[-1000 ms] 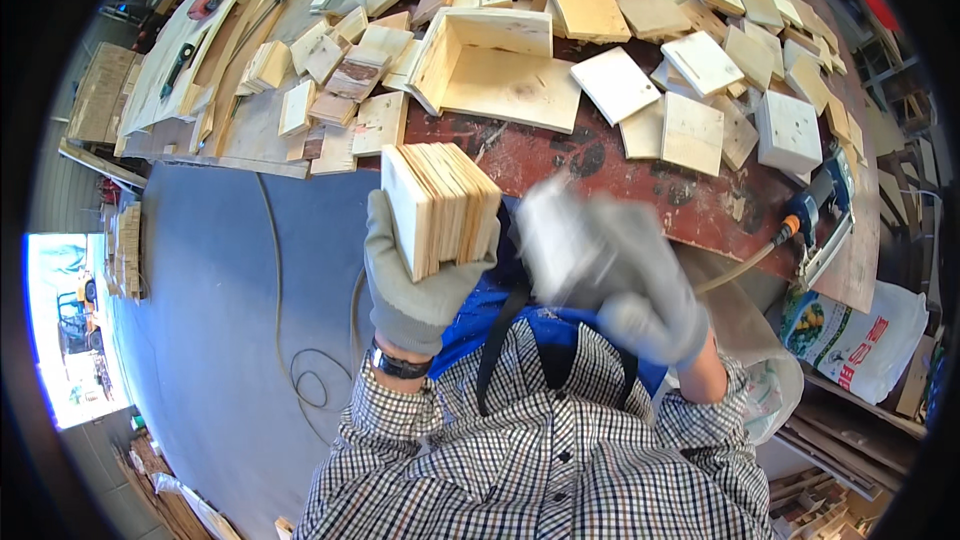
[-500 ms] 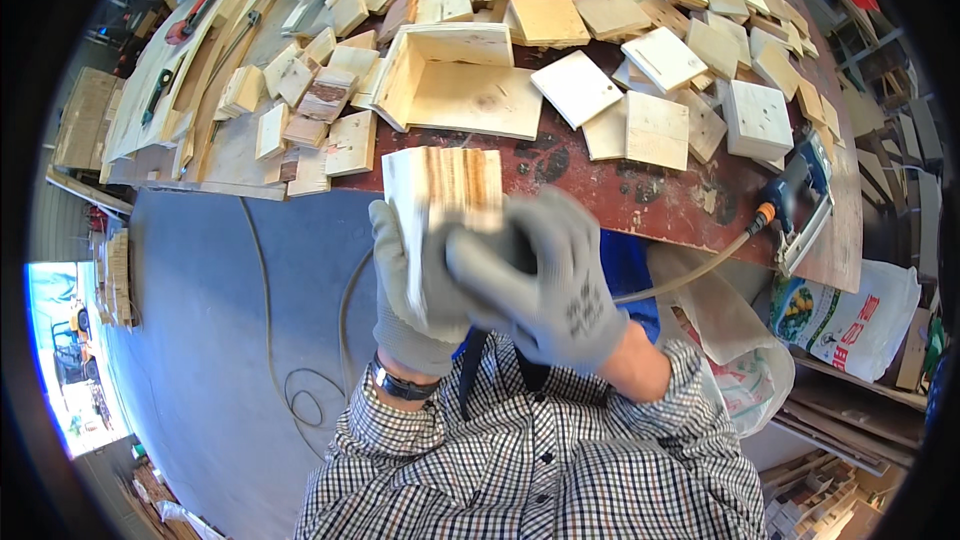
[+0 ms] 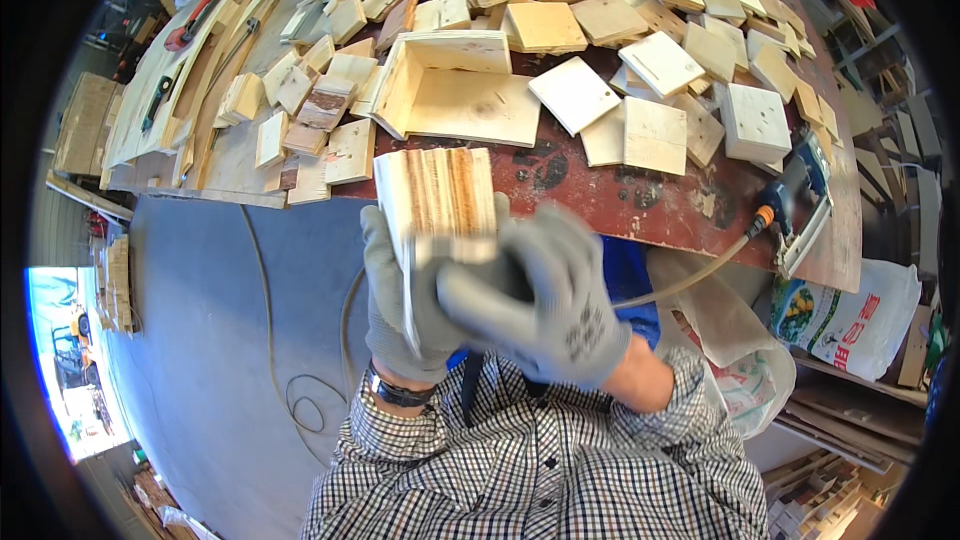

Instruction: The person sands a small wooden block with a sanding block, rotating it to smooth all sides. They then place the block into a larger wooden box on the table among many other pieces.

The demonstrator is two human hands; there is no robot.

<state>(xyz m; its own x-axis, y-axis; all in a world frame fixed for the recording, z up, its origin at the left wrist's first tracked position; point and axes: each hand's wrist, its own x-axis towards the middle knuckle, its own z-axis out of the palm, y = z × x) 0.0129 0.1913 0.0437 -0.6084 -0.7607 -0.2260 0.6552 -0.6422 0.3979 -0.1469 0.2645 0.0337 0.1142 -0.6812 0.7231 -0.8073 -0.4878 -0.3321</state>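
Note:
In front of my chest, my gloved left hand is closed around a stack of plywood squares. The stack's striped, layered edges face up, and a pale flat side shows at its left. My gloved right hand grips a dark grey block against the near part of those edges. Motion smears this block and the fingers, so its exact kind is unclear. Just beyond my hands, an open wooden box piece with a base and two raised sides rests on the table.
Many loose wooden squares and small blocks cover the red-brown table. A nail gun with an air hose lies at the right edge. Hand tools lie far left. A cable loops over the floor; plastic bags sit at right.
The plywood stack has tipped slightly and shifted a little left, showing more of its striped edges. My right hand with the dark block has moved slightly toward me.

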